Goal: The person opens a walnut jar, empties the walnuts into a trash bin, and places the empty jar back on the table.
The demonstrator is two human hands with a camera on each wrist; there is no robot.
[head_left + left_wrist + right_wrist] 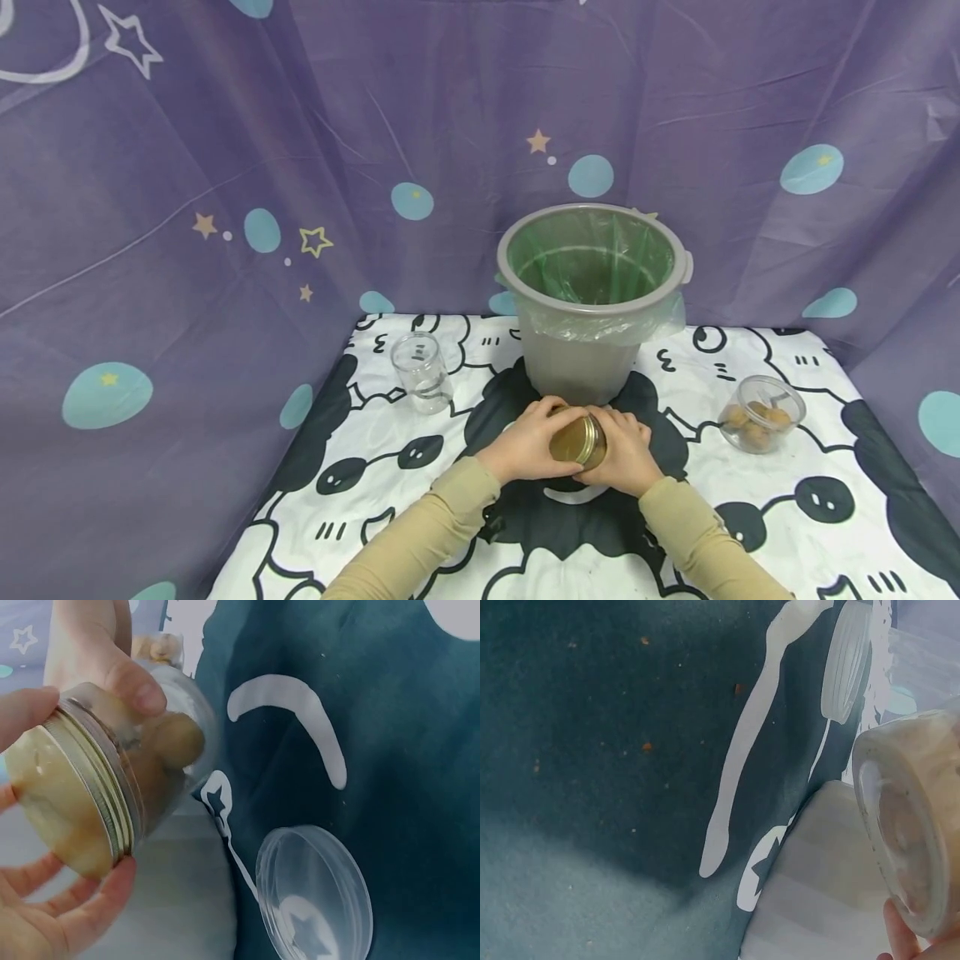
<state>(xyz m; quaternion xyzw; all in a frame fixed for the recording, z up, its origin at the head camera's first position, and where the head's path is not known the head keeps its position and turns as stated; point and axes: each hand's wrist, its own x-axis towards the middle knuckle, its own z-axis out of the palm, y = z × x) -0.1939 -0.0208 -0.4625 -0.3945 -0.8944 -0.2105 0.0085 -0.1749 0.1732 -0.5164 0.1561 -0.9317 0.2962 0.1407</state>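
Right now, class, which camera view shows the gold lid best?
The left wrist view: the gold lid appears large there, its ridged rim plain. The head view shows it smaller, partly covered by the left hand; the right wrist view shows the base of the jar, not the lid.

No text, label, brand, number or sign can be read in any view.

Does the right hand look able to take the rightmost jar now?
Probably not: the right hand grips the gold-lidded jar, though only cloth seems between that hand and the rightmost jar.
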